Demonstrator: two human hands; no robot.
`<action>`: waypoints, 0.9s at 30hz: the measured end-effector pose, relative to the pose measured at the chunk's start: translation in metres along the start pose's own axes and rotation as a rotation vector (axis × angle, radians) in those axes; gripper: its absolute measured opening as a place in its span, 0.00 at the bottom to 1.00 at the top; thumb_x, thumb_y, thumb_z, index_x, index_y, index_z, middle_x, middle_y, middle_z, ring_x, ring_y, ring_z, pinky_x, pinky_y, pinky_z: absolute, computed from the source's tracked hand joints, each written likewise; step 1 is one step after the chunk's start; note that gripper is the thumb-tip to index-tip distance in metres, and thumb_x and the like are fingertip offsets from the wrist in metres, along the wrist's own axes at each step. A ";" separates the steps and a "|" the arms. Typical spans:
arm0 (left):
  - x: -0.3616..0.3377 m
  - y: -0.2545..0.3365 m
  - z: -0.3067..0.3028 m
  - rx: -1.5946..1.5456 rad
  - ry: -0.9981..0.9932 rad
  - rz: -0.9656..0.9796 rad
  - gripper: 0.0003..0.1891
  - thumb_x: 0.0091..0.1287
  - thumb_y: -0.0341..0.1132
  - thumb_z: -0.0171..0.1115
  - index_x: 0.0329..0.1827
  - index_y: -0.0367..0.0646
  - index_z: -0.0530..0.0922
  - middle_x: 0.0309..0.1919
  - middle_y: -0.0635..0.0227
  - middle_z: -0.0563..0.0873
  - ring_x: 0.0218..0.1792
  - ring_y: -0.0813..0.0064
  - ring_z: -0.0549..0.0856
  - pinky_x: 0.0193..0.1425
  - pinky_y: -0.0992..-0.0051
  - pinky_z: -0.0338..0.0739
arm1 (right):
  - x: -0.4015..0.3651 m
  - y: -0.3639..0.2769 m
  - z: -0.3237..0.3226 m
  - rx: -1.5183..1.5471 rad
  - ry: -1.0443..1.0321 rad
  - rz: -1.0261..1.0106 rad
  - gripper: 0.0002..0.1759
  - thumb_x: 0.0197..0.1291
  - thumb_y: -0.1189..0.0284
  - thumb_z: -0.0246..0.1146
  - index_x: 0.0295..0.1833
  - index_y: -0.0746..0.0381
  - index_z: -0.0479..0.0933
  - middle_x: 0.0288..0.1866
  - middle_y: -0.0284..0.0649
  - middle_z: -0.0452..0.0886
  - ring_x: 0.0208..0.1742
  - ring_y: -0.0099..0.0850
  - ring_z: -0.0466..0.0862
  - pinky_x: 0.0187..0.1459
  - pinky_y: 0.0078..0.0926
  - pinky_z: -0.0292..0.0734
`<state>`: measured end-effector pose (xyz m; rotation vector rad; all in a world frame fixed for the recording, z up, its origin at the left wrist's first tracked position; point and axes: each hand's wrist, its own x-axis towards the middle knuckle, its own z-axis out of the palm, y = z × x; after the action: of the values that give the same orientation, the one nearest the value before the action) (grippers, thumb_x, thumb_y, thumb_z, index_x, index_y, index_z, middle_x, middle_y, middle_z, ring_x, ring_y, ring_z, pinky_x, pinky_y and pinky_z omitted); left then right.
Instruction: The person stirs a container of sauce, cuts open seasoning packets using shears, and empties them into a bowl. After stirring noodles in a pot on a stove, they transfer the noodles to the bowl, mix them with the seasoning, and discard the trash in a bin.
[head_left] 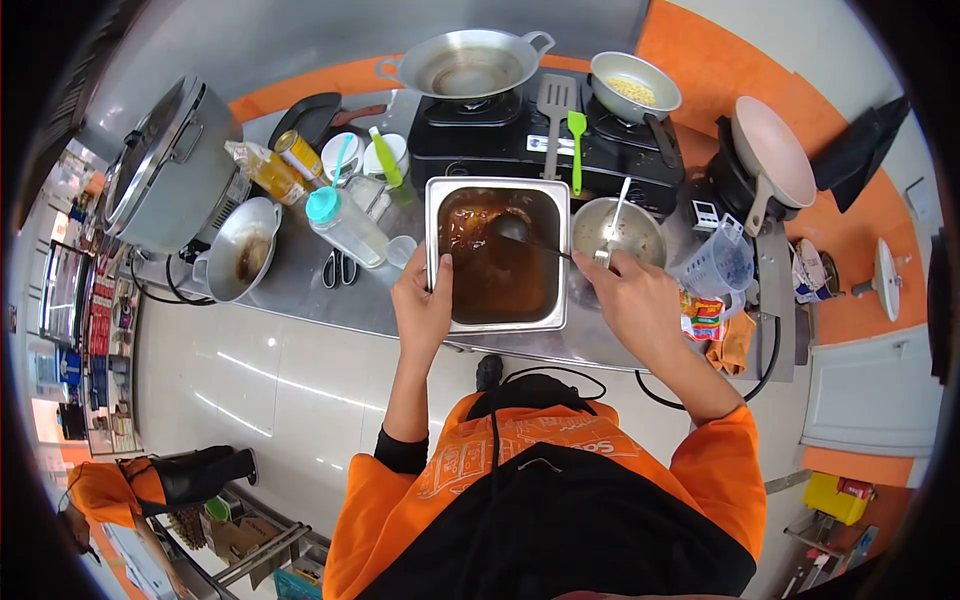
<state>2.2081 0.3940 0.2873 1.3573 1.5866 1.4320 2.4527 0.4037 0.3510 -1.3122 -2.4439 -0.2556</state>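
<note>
A square metal pan (500,327) of brown sauce stands at the counter's front edge. My left hand (424,300) grips its left rim, thumb on top and fingers down the outer side. In my right hand (628,290) is the handle of a dark ladle (512,228), closed between the fingers. The ladle's head lies in the sauce near the top of the pan. Just behind my right hand sits a metal bowl (640,238) with a light-handled utensil in it.
Behind is a black stove (490,147) with a wide wok (470,68) and a small pan (635,88). Bottles, scissors (340,269) and a wok stand left. A measuring jug (722,262) is right. Another person (110,492) is at the lower left.
</note>
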 end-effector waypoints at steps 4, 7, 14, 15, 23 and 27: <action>-0.002 0.008 0.017 -0.032 0.040 0.066 0.15 0.66 0.28 0.52 0.53 0.29 0.73 0.36 0.62 0.84 0.37 0.84 0.78 0.41 0.82 0.72 | -0.008 0.003 -0.008 0.102 -0.181 0.090 0.15 0.49 0.74 0.58 0.44 0.56 0.80 0.25 0.43 0.79 0.22 0.38 0.80 0.24 0.33 0.75; -0.003 0.015 0.027 0.004 0.091 0.065 0.15 0.66 0.28 0.53 0.53 0.27 0.73 0.37 0.58 0.84 0.38 0.82 0.80 0.41 0.81 0.73 | -0.015 0.008 -0.002 0.311 -0.232 0.201 0.11 0.53 0.72 0.58 0.41 0.58 0.82 0.25 0.45 0.80 0.23 0.41 0.80 0.26 0.35 0.75; -0.005 0.013 0.042 0.037 0.118 0.108 0.15 0.66 0.28 0.53 0.52 0.27 0.73 0.36 0.56 0.84 0.38 0.79 0.81 0.43 0.79 0.73 | -0.030 0.026 0.040 0.964 -0.309 0.376 0.12 0.56 0.70 0.58 0.41 0.63 0.81 0.32 0.50 0.82 0.32 0.36 0.83 0.38 0.28 0.76; -0.005 0.012 0.044 0.037 0.114 0.119 0.15 0.66 0.28 0.53 0.52 0.27 0.73 0.36 0.56 0.84 0.38 0.79 0.80 0.43 0.79 0.73 | -0.031 0.029 0.047 1.066 -0.338 0.399 0.12 0.57 0.69 0.59 0.42 0.64 0.81 0.33 0.49 0.83 0.33 0.35 0.83 0.39 0.26 0.76; -0.012 0.012 0.040 -0.095 0.049 0.020 0.14 0.66 0.28 0.53 0.52 0.29 0.74 0.35 0.67 0.83 0.35 0.86 0.77 0.39 0.85 0.70 | -0.034 0.039 0.033 1.055 -0.213 0.377 0.13 0.58 0.66 0.60 0.45 0.60 0.81 0.33 0.44 0.83 0.28 0.32 0.81 0.34 0.25 0.74; -0.018 0.020 0.044 -0.156 0.003 0.006 0.14 0.66 0.28 0.55 0.51 0.29 0.74 0.36 0.71 0.82 0.34 0.90 0.75 0.38 0.88 0.67 | -0.025 0.041 -0.018 0.689 -0.278 0.351 0.12 0.57 0.65 0.60 0.45 0.54 0.81 0.31 0.42 0.82 0.26 0.37 0.79 0.30 0.28 0.72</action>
<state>2.2590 0.3899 0.2921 1.2708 1.4414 1.5277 2.5035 0.4011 0.3574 -1.4549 -2.1249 0.8295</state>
